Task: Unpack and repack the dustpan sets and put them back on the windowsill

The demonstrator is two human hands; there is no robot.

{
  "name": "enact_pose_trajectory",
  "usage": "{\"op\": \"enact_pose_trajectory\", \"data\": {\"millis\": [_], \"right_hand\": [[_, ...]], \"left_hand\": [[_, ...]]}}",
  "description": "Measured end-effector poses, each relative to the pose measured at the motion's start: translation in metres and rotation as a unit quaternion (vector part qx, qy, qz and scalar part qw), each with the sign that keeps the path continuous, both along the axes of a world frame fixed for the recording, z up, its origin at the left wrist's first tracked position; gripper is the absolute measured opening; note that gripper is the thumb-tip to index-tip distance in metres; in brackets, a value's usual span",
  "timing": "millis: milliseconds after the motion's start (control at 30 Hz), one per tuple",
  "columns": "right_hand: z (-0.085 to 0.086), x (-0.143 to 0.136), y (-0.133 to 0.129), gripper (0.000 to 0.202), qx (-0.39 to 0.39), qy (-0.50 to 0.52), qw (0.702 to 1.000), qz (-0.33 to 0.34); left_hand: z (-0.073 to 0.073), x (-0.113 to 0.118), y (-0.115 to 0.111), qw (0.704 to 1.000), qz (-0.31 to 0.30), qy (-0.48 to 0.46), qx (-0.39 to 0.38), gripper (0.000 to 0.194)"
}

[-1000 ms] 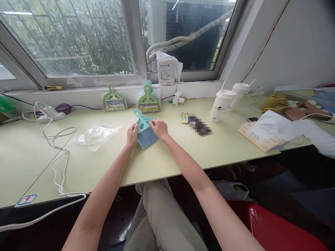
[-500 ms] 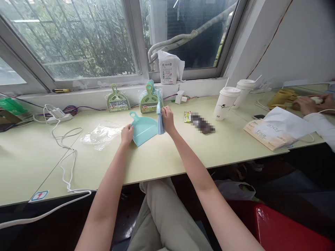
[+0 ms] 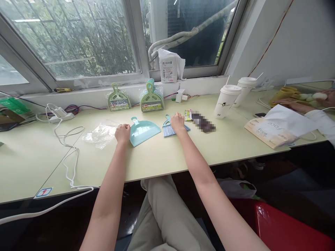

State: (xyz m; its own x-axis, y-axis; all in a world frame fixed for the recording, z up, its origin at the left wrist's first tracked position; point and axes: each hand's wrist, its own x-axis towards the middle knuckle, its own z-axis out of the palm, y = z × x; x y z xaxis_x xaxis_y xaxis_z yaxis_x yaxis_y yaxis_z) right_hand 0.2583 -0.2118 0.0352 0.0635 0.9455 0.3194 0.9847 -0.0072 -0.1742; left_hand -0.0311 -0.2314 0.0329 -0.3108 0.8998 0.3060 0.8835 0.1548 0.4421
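Observation:
A light-blue dustpan (image 3: 143, 131) lies on the table, its looped handle pointing toward the window. My left hand (image 3: 123, 133), fingers curled, is at the pan's left edge; the fingertips are partly hidden. To the right of the pan, a small hand brush (image 3: 169, 131) rests on the table with its blue bristles facing me. My right hand (image 3: 178, 122) is closed over the brush's middle, covering part of it. A crumpled clear plastic wrapper (image 3: 101, 135) sits left of my left hand. Just beyond my right hand is a small printed card (image 3: 187, 115) beside a pixelated dark patch.
Wrapped green brush-and-dustpan sets (image 3: 118, 99) and a second stack (image 3: 151, 99) stand against the sill. Two lidded white cups (image 3: 227, 101) are at right, near a paper bag (image 3: 272, 130). White cables (image 3: 72, 164) run along the left. Another person's hands (image 3: 290, 104) are at far right.
The brush has gone from upright in my right hand to lying on the table, slightly rightward. The dustpan, tilted before, now rests flatter. My left hand has shifted slightly left.

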Motion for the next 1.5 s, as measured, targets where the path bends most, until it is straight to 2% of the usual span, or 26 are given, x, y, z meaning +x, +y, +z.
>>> {"op": "enact_pose_trajectory", "data": {"millis": [100,233,400,533,633,767,833,900,967,1000,1033,1067,1167,1233,1267,1367,1500], "right_hand": [[0.004,-0.008,-0.004,0.031,-0.029,-0.001,0.999,-0.029],[0.006,-0.005,-0.002,0.042,-0.085,0.049,0.993,-0.064],[0.011,-0.003,-0.003,0.049,-0.136,0.062,0.988,-0.036],[0.011,-0.011,-0.004,0.042,-0.128,0.048,0.991,-0.002],[0.01,-0.011,-0.004,0.035,-0.115,0.069,0.991,-0.013],[0.013,-0.008,-0.003,0.028,-0.039,0.124,0.991,-0.034],[0.015,-0.013,-0.005,0.028,-0.025,0.146,0.989,-0.01],[0.015,-0.023,-0.007,0.027,-0.055,0.136,0.988,0.044],[0.014,-0.034,-0.01,0.024,-0.103,0.113,0.982,0.108],[0.013,-0.038,-0.011,0.024,-0.121,0.107,0.978,0.135],[0.012,-0.041,-0.012,0.023,-0.131,0.106,0.973,0.156],[0.011,-0.043,-0.013,0.024,-0.134,0.111,0.97,0.167],[0.009,-0.042,-0.013,0.024,-0.131,0.133,0.967,0.176],[0.008,-0.04,-0.012,0.023,-0.128,0.151,0.964,0.177],[0.008,-0.039,-0.011,0.022,-0.128,0.159,0.962,0.183],[0.005,-0.041,-0.011,0.02,-0.127,0.173,0.952,0.216],[0.001,-0.048,-0.012,0.014,-0.073,0.168,0.951,0.25]], "left_hand": [[0.001,0.001,-0.001,1.0,0.002,0.016,-0.019,0.033],[0.001,0.001,-0.002,0.997,-0.005,0.048,-0.059,0.029],[0.004,-0.003,-0.003,0.994,0.036,0.055,-0.083,0.027],[0.005,-0.007,-0.003,0.993,0.071,0.048,-0.08,0.028],[0.003,-0.008,-0.002,0.994,0.072,0.042,-0.075,0.029],[0.001,0.0,-0.003,0.996,0.06,0.032,-0.057,0.027],[0.0,0.011,-0.006,0.999,0.017,0.01,-0.051,0.026],[-0.001,0.027,-0.011,0.991,-0.103,-0.05,-0.072,0.034],[-0.001,0.042,-0.017,0.942,-0.275,-0.144,-0.125,0.052],[-0.001,0.047,-0.019,0.916,-0.335,-0.171,-0.139,0.059],[-0.001,0.051,-0.021,0.904,-0.368,-0.172,-0.131,0.06],[-0.001,0.052,-0.021,0.908,-0.378,-0.151,-0.102,0.057],[-0.002,0.043,-0.018,0.939,-0.339,-0.021,0.056,0.033],[-0.005,0.034,-0.012,0.93,-0.339,0.042,0.133,0.041],[-0.008,0.031,-0.01,0.92,-0.355,0.066,0.151,0.044],[-0.017,0.031,-0.005,0.897,-0.396,0.132,0.146,0.035],[-0.023,0.04,-0.008,0.888,-0.403,0.18,0.127,0.049]]}}
